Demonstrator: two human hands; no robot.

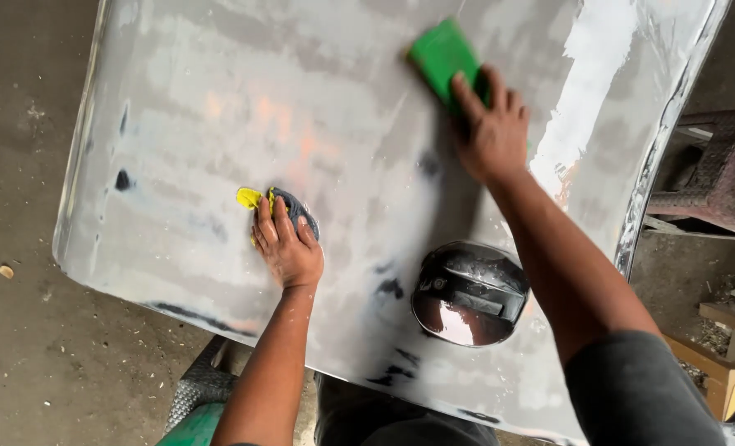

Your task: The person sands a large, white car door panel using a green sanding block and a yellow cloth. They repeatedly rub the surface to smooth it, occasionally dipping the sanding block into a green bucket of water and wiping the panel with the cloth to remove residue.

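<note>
A large grey sanded car body panel lies flat below me, wet and patchy with orange and dark spots. My right hand presses a green sanding block against the panel's far side. My left hand rests palm-down on a yellow and dark grey cloth near the panel's middle. An oval recess with a dark handle part sits in the panel between my forearms.
Bare concrete floor spreads to the left of the panel. A dirty plastic stool stands at the right, with wooden pieces below it. A green and grey support shows under the panel's near edge.
</note>
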